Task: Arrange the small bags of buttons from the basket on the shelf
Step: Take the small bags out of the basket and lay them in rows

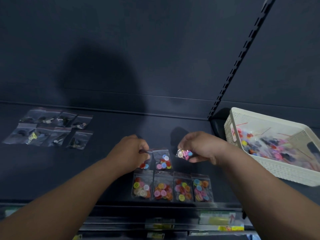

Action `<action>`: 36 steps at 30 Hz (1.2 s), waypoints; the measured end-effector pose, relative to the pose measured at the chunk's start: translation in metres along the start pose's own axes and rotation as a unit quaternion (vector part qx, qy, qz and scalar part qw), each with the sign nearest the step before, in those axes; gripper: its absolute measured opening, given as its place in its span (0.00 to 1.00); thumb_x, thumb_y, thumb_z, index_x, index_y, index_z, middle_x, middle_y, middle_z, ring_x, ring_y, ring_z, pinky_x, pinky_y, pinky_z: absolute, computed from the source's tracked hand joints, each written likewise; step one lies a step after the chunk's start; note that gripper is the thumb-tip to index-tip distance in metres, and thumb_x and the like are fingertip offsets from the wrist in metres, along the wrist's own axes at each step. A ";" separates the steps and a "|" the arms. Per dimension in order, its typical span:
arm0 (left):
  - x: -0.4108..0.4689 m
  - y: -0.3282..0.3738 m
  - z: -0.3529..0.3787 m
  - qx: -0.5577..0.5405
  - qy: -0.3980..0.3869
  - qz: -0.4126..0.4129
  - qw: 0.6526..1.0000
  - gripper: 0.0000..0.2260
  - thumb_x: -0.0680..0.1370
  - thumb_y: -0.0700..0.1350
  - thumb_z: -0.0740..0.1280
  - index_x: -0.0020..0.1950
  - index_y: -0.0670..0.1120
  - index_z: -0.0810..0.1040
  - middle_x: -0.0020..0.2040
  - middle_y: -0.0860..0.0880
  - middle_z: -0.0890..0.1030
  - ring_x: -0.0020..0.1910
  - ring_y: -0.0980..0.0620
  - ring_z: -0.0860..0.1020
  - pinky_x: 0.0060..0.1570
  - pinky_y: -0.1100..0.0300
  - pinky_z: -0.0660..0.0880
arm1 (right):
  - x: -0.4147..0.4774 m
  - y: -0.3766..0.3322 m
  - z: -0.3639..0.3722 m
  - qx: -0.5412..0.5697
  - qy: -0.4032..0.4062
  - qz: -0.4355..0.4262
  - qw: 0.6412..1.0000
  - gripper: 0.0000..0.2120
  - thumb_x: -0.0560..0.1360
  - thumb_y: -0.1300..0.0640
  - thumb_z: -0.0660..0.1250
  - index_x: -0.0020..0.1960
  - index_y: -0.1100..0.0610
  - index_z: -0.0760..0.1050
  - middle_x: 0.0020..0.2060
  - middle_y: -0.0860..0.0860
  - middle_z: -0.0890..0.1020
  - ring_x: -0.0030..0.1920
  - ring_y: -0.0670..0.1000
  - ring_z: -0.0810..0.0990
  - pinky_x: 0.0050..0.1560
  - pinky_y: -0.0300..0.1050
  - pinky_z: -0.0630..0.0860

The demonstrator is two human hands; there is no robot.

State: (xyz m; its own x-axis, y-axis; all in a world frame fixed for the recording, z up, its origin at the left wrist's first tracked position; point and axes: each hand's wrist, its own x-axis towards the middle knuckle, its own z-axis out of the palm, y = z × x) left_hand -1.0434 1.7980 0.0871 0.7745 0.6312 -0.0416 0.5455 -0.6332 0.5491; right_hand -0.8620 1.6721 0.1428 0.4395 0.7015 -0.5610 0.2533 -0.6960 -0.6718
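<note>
A dark shelf holds small clear bags of coloured buttons. Several bags lie in a front row near the shelf edge. Behind them lies another bag, and to its left a bag half hidden under my left hand, which pinches its top. My right hand holds a further bag of pink and blue buttons just above the shelf, right of the back row. A white perforated basket with more button bags stands at the right.
A group of clear bags with dark and metallic items lies at the shelf's left back. A slotted upright rises between the shelf bays. Price labels run along lower shelf edges.
</note>
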 end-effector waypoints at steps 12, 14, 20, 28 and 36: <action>-0.001 0.016 0.004 0.036 0.027 0.027 0.999 0.08 0.74 0.47 0.69 0.52 0.50 0.80 0.47 0.53 0.72 0.53 0.53 0.71 0.50 0.61 0.68 | 0.011 0.004 -0.001 -0.229 -0.023 -0.082 0.970 0.09 0.73 0.67 0.67 0.48 0.54 0.79 0.44 0.49 0.81 0.49 0.50 0.80 0.53 0.43 0.76; -0.003 0.024 0.006 0.045 0.024 0.054 0.997 0.09 0.76 0.49 0.67 0.55 0.51 0.79 0.51 0.52 0.73 0.55 0.53 0.69 0.55 0.59 0.70 | 0.015 0.007 0.004 -0.248 -0.009 -0.095 0.964 0.13 0.73 0.66 0.67 0.55 0.52 0.78 0.51 0.49 0.81 0.54 0.49 0.80 0.56 0.42 0.76; -0.004 0.038 0.016 0.058 0.001 0.099 0.993 0.11 0.77 0.49 0.66 0.58 0.51 0.79 0.51 0.52 0.74 0.54 0.53 0.68 0.55 0.56 0.70 | 0.012 0.020 0.011 -0.293 0.113 -0.164 0.935 0.18 0.70 0.62 0.69 0.59 0.51 0.75 0.56 0.51 0.73 0.57 0.52 0.74 0.55 0.42 0.73; -0.006 0.040 0.018 0.056 -0.057 0.106 0.991 0.10 0.77 0.48 0.67 0.58 0.52 0.80 0.50 0.52 0.75 0.54 0.53 0.70 0.55 0.56 0.70 | 0.006 0.035 0.018 -0.265 0.086 -0.141 0.950 0.08 0.71 0.61 0.70 0.48 0.52 0.79 0.42 0.46 0.78 0.46 0.48 0.77 0.44 0.36 0.69; 0.006 0.068 0.013 0.044 -0.012 0.102 0.994 0.13 0.77 0.50 0.67 0.60 0.51 0.77 0.54 0.53 0.75 0.58 0.53 0.70 0.56 0.59 0.69 | -0.015 0.032 -0.007 -0.200 0.150 -0.197 0.948 0.08 0.73 0.57 0.69 0.52 0.52 0.78 0.46 0.49 0.80 0.49 0.50 0.79 0.48 0.39 0.72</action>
State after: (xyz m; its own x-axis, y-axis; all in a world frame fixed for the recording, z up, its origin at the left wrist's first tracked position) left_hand -0.9973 1.7532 0.1133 0.8787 0.4754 0.0434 0.4010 -0.7845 0.4730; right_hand -0.8542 1.6383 0.1329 0.4529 0.8858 -0.1010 0.7289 -0.4331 -0.5302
